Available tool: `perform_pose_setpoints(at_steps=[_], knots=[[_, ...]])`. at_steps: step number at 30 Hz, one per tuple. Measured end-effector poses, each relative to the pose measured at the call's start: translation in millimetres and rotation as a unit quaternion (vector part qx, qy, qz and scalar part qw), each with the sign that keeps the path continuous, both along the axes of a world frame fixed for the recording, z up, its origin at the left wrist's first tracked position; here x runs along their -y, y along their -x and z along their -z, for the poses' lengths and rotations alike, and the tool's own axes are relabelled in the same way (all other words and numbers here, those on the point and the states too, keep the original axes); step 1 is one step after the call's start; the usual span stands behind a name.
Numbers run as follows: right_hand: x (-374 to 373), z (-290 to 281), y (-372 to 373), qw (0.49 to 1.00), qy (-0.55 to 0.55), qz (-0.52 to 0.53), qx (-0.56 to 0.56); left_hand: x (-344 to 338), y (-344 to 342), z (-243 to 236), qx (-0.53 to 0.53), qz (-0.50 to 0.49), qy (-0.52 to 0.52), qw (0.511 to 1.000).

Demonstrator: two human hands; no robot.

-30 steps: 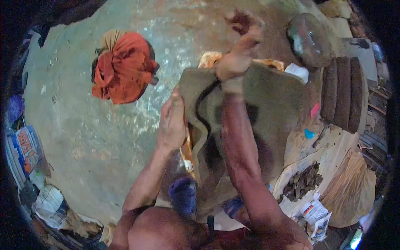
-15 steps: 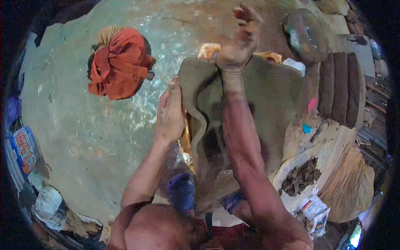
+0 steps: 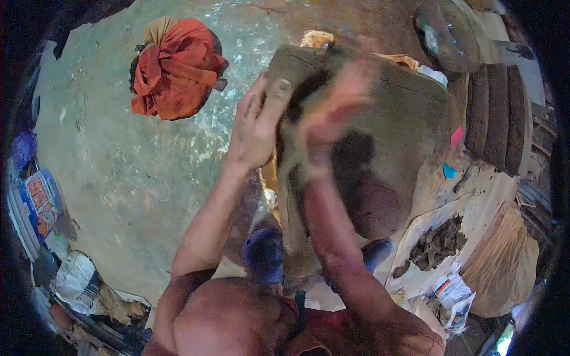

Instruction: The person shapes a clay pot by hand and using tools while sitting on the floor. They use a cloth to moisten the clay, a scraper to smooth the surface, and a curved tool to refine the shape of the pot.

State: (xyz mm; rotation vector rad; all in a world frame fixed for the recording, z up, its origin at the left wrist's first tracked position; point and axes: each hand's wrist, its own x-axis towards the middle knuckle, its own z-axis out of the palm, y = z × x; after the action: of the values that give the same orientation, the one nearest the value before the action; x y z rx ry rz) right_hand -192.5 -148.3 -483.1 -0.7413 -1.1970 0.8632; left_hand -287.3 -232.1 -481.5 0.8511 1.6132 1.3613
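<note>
A dark grey-brown slab [image 3: 398, 130], which looks like damp clay, lies in front of me with a raised strip along its left side. My left hand [image 3: 258, 121] grips that side, its fingers along the outer face and its thumb over the top. Above the slab, right of the strip, my right hand [image 3: 338, 110] is smeared by motion. Its fingers cannot be made out well, nor whether it touches the clay. Orange-brown edges of something [image 3: 317, 39] show from beneath the slab at its far side.
A red cloth bundle [image 3: 178, 68] sits on the floor at far left. To the right are stacked dark slabs [image 3: 496, 115], a heap of dark scraps [image 3: 438, 243], a tan sheet [image 3: 504, 264] and a rounded stone-like lump [image 3: 446, 35]. My feet [image 3: 263, 255] are close to the slab.
My right hand has come down from beyond the slab's far edge to over its middle left. My left thumb now lies over the strip. The whole view has shifted slightly.
</note>
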Motion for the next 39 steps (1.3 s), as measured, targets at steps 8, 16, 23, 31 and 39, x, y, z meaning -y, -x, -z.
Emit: perform_pose_setpoints(at_steps=[8, 16, 23, 31, 39], knots=[[13, -1, -20, 0.982, -0.008, -0.035, 0.187, -14, -6, 10, 0.042, 0.021, -0.064, 0.997], [46, 23, -24, 0.967, 0.060, -0.111, 0.221, -10, 0, 7, 0.096, 0.043, -0.010, 0.994], [67, -19, -40, 0.913, 0.077, -0.088, 0.390, -25, 16, 5, 0.262, 0.036, -0.023, 0.964], [102, -5, -62, 0.883, 0.095, -0.070, 0.454, -44, 11, -6, 0.202, 0.078, 0.016, 0.976], [124, -59, -82, 0.895, 0.107, -0.004, 0.434, -51, 12, -37, -0.177, 0.087, 0.041, 0.980]])
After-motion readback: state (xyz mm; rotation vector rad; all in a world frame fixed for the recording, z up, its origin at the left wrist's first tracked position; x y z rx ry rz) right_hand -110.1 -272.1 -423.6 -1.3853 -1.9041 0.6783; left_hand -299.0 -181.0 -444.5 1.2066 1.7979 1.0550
